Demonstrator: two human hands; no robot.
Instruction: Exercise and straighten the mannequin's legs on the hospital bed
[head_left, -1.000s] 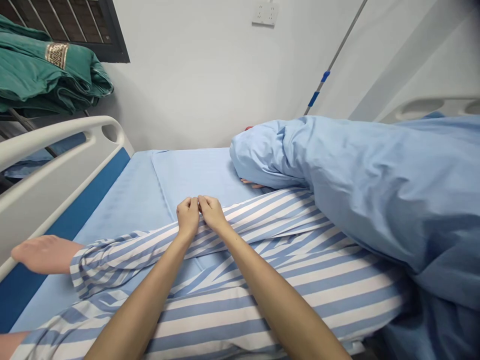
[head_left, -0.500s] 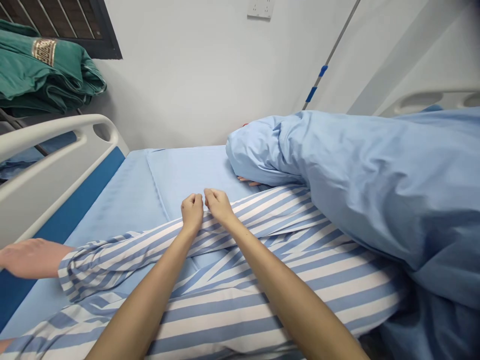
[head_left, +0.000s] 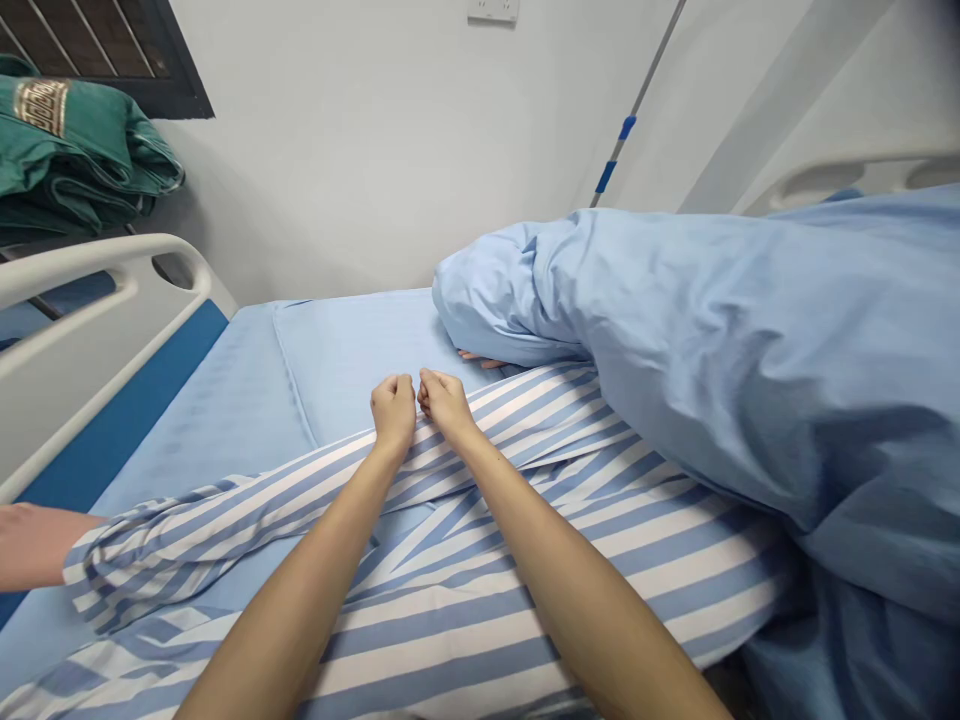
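Note:
My left hand (head_left: 394,408) and my right hand (head_left: 444,400) are side by side, both closed, knuckles almost touching, gripping the far edge of blue-and-white striped trousers (head_left: 480,560) worn by a person lying on the bed. The striped legs stretch to the left, where a bare foot (head_left: 34,545) shows at the frame's edge. A light blue duvet (head_left: 720,340) is bunched up over the person's upper body on the right, with fingers of the person's hand (head_left: 480,358) peeking out under its edge just beyond my hands.
The bed has a light blue sheet (head_left: 337,350) and a white-and-blue footboard rail (head_left: 97,330) on the left. Folded green cloth (head_left: 75,160) lies on a rack behind it. A pole with blue clips (head_left: 622,125) leans by the white wall.
The view has drifted right and down. My two hands stay closed on the striped cloth and have edged slightly farther up the bed; the foot has slid towards the left edge.

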